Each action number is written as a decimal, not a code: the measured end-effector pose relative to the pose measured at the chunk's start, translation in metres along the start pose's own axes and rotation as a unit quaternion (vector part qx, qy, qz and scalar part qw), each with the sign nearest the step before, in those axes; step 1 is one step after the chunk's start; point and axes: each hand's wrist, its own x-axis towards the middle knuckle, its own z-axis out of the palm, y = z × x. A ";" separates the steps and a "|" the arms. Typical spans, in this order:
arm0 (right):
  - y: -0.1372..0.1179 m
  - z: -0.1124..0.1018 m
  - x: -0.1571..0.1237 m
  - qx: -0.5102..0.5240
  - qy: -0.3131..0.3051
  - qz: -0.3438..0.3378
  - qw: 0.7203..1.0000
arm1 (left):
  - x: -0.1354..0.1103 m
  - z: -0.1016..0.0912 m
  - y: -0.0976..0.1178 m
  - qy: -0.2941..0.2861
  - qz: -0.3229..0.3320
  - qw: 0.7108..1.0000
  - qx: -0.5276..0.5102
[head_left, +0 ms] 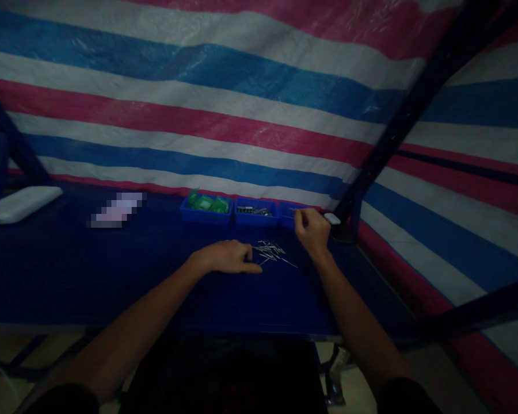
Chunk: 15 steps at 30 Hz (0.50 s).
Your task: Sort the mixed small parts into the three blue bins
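Rods (267, 249) on blue tabletop (129, 270), striped backdrop (224, 92)

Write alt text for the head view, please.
A bare left hand is beside scattered thin metallic pieces on a blue table; the right hand is at the rightmost blue bin of three. Striped sheeting hangs behind.

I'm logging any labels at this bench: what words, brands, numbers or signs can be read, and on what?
None can be read.
Pale patch: pixelated, so any text is hidden.
White object: no legible text.
Left bin, middle bin, right bin: no legible label.
Metal pins: too small to show markings.
Striped sheet: stripes, no legible lettering.
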 end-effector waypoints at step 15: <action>-0.063 0.000 -0.027 0.120 -0.153 -0.191 0.962 | 0.014 0.007 -0.021 0.148 0.021 0.986 -0.077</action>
